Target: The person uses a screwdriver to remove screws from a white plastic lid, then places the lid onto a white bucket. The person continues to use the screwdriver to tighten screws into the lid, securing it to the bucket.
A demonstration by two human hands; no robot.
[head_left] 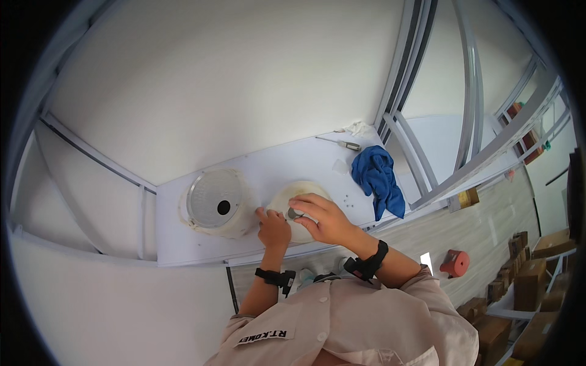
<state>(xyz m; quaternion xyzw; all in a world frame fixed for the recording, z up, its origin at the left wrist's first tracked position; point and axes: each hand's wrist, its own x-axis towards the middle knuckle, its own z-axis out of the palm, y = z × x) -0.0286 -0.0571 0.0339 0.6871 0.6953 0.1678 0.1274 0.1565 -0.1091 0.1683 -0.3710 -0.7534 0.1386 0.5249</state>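
A round cream lid-like disc [308, 188] lies on the white tabletop in front of me. My left hand [274, 230] grips its left rim, one finger stretched past the edge. Over the disc's middle, my right hand [320, 218] has thumb and fingers closed around a small grey round piece [294, 213]. Whether that piece is attached to the disc cannot be made out. Left of the disc stands a cream rice cooker body [241, 210], uncovered, its silvery inside showing a dark round spot at the bottom.
A blue cloth [375, 177] lies at the table's right end, near several tiny screws [347, 201]. Behind it are a screwdriver [347, 145] and a crumpled white cloth [357, 127]. Grey metal frame posts [403, 79] rise at the right. A red roll [455, 263] and cardboard boxes [530, 283] are beyond.
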